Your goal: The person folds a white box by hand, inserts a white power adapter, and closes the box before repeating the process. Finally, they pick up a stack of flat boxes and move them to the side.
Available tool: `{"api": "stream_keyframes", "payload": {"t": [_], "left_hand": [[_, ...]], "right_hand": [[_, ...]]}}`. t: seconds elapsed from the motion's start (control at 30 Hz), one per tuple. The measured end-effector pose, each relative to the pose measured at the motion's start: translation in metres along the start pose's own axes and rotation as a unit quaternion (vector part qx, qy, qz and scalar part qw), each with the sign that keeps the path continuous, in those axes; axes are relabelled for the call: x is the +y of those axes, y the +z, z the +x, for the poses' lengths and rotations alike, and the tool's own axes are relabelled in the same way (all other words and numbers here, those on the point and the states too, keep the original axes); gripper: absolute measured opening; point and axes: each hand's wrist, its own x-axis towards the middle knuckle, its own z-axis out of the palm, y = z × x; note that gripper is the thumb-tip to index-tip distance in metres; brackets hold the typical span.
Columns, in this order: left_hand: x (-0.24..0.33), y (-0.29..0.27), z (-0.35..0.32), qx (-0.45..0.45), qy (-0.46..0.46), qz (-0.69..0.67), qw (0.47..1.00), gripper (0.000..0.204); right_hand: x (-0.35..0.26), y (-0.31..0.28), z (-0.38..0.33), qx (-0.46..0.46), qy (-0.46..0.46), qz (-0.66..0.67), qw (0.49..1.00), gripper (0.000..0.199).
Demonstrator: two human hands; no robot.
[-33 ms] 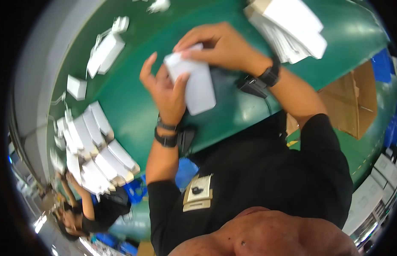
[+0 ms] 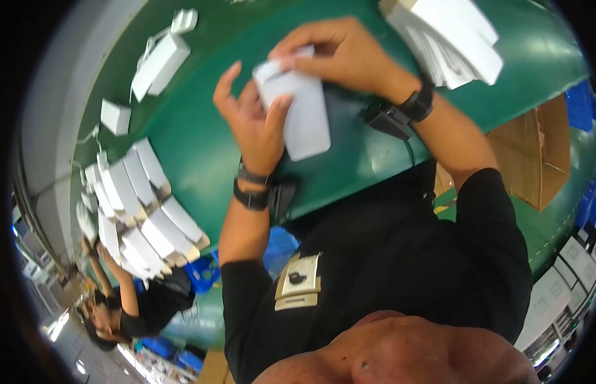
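A slim white box (image 2: 305, 125) is held between my hands above the green table. My left hand (image 2: 258, 131) grips its left side, thumb across the front and some fingers hidden behind; the index finger sticks up, apart from it. At the far end, my right hand (image 2: 339, 57) pinches the box near its end flap, fingers bent over the top edge. The flap and fingertips are slightly blurred. Both wrists wear black straps with small black devices attached.
On the green table (image 2: 202, 121), several white boxes (image 2: 154, 237) stand in rows at the left. A stack of flat white cartons (image 2: 445, 45) lies at the far right. Beyond the right edge is an open cardboard box (image 2: 531, 153). Another person (image 2: 131, 307) reaches in at lower left.
My hands and the white box appear slightly higher and farther right, while the whole view has shifted a little. Both hands keep hold of the box.
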Motion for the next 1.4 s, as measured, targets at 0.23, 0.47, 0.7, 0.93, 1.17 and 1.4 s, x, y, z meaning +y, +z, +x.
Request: {"api": "stream_keyframes", "payload": {"t": [0.23, 0.47, 0.7, 0.93, 1.17, 1.4], "left_hand": [[-0.010, -0.012, -0.018, -0.022, 0.009, -0.077, 0.997, 0.069], [-0.023, -0.018, -0.031, -0.042, 0.052, -0.001, 0.998, 0.056], [-0.003, -0.037, -0.042, 0.031, -0.007, -0.119, 0.992, 0.040], [-0.005, -0.055, -0.078, 0.228, 0.023, -0.108, 0.967, 0.037], [-0.001, -0.070, -0.102, 0.153, -0.022, -0.152, 0.976, 0.032], [0.018, -0.075, -0.132, 0.066, -0.070, -0.125, 0.987, 0.034]], "right_hand": [[0.009, 0.012, -0.006, -0.064, -0.089, 0.001, 0.994, 0.017], [0.003, 0.012, -0.014, -0.129, -0.173, -0.081, 0.973, 0.019], [-0.016, 0.051, -0.020, -0.134, 0.087, -0.119, 0.980, 0.030], [0.018, 0.066, -0.033, 0.186, 0.174, 0.107, 0.961, 0.042], [0.016, 0.078, -0.047, 0.110, 0.151, -0.081, 0.979, 0.034], [-0.094, 0.072, -0.107, 0.135, -0.088, -0.653, 0.740, 0.044]]}}
